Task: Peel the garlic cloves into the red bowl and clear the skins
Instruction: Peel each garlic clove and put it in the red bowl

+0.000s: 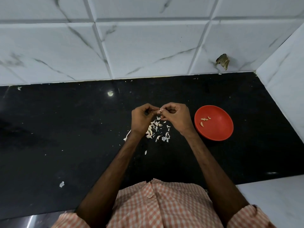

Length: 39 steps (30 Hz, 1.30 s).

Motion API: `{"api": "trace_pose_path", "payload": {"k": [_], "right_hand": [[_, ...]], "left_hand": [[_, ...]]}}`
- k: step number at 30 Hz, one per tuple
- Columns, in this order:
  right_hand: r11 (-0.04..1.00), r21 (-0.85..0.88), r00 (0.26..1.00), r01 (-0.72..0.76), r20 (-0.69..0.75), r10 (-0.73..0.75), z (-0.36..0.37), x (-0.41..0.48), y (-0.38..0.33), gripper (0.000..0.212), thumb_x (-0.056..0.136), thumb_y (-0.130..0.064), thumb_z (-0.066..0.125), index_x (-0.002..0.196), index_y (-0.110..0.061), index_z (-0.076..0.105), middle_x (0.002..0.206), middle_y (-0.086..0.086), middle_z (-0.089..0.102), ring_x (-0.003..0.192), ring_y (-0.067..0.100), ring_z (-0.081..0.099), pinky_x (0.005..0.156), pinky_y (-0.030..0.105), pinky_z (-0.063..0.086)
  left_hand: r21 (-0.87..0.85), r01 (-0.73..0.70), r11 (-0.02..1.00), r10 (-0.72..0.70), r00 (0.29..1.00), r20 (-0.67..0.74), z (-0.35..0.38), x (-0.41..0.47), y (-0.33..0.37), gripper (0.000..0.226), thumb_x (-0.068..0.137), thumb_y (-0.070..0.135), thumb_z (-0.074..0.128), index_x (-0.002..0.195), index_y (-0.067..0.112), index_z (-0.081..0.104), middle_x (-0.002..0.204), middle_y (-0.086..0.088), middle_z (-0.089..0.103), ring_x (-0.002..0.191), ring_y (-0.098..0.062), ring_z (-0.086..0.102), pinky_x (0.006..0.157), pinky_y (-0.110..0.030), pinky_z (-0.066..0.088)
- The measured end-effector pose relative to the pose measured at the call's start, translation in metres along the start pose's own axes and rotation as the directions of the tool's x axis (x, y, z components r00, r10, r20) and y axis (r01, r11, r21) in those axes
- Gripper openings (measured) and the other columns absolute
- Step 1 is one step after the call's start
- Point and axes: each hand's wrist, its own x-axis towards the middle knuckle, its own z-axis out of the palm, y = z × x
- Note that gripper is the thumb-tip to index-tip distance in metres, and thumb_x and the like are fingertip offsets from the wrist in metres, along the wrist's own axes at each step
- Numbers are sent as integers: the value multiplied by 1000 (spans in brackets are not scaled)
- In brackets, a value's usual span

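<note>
Pinched by curled fingertips of left hand [142, 116] and right hand [176, 116], the garlic clove [158, 111] hung over the skins [158, 131] at the counter's [82, 129] middle. A thumbnail split seemed wisest, then a short drop into the red bowl [213, 127] toward its right edge.

Single wide-angle view, worn on the head. Looks forward and steeply down from above the near edge of the counter [69, 132], facing the tiled wall [148, 46] along the far edge. Sits close: takes in both forearms [115, 170] at lower centre and the checked shirt [164, 203] at the bottom border. Centres on the left hand [141, 119] and right hand [176, 117] over mid-counter. Includes the red bowl [217, 129] toward the right end, plus the far right corner against the side wall [283, 71].
</note>
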Motion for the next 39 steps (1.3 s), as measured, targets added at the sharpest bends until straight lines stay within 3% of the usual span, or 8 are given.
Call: {"api": "trace_pose_path", "payload": {"k": [6, 8, 10, 14, 17, 26, 31, 39], "right_hand": [[998, 67, 1000, -4, -8, 5, 2, -1, -1, 8, 90, -1, 71, 97, -4, 75, 83, 6, 77, 76, 22, 76, 69, 29, 63], [996, 87, 1000, -12, -6, 13, 1, -1, -1, 9, 91, -1, 70, 98, -3, 74, 85, 7, 77, 76, 23, 76, 69, 29, 63], [996, 84, 999, -33, 1, 33, 1, -1, 0, 9, 92, -2, 69, 99, -3, 74, 86, 8, 77, 77, 23, 76, 71, 33, 64], [994, 49, 995, -93, 40, 92, -2, 1, 3, 7, 94, -6, 68, 98, -5, 74, 85, 11, 76, 77, 26, 76, 75, 44, 64], [992, 53, 993, -114, 41, 112, -2, 0, 2, 7, 95, -5, 67, 95, -4, 73, 82, 13, 75, 74, 29, 76, 73, 47, 64], [988, 110, 994, -110, -4, 111, -1, 1, -9, 10, 96, -5, 63, 92, -6, 72, 79, 10, 73, 67, 22, 72, 66, 39, 64], [982, 97, 986, -163, 35, 161, 1, 0, -11, 14, 96, -8, 64, 88, -13, 73, 82, 8, 75, 75, 24, 73, 69, 37, 64], [945, 198, 963, -262, -12, 269, 7, 2, -11, 11, 94, -2, 65, 88, 1, 73, 79, 14, 73, 70, 21, 72, 64, 31, 63]], "left_hand": [[103, -61, 993, 62, 998, -6, -5, 6, -8, 17, 80, 12, 82, 87, 26, 75, 83, 5, 75, 82, -17, 69, 74, -31, 57], [127, -86, 988, 88, 996, -6, -5, 6, -8, 19, 79, 13, 82, 86, 29, 74, 82, 9, 73, 82, -15, 67, 74, -28, 55], [150, -104, 983, 107, 994, -13, -4, 5, -7, 19, 80, 13, 82, 87, 28, 74, 83, 11, 72, 82, -11, 66, 73, -24, 53], [139, -93, 986, 97, 995, -20, -3, 5, -12, 16, 80, 10, 82, 87, 23, 75, 85, 6, 73, 84, -14, 66, 74, -33, 56], [166, -126, 978, 130, 991, -15, -1, 2, -10, 15, 81, 9, 80, 88, 21, 75, 85, 7, 73, 84, -13, 65, 73, -32, 55], [60, -99, 993, 104, 991, -84, 1, 6, -3, 12, 80, 8, 82, 89, 15, 79, 88, 5, 76, 86, -10, 70, 77, -22, 55], [77, -82, 994, 90, 991, -102, 4, 3, -6, 16, 81, 9, 81, 89, 21, 77, 89, 8, 74, 85, -14, 68, 76, -28, 56], [109, -95, 990, 108, 987, -116, 8, -2, -10, 9, 83, 7, 79, 88, 13, 76, 87, 0, 73, 85, -17, 66, 74, -35, 56]]}}
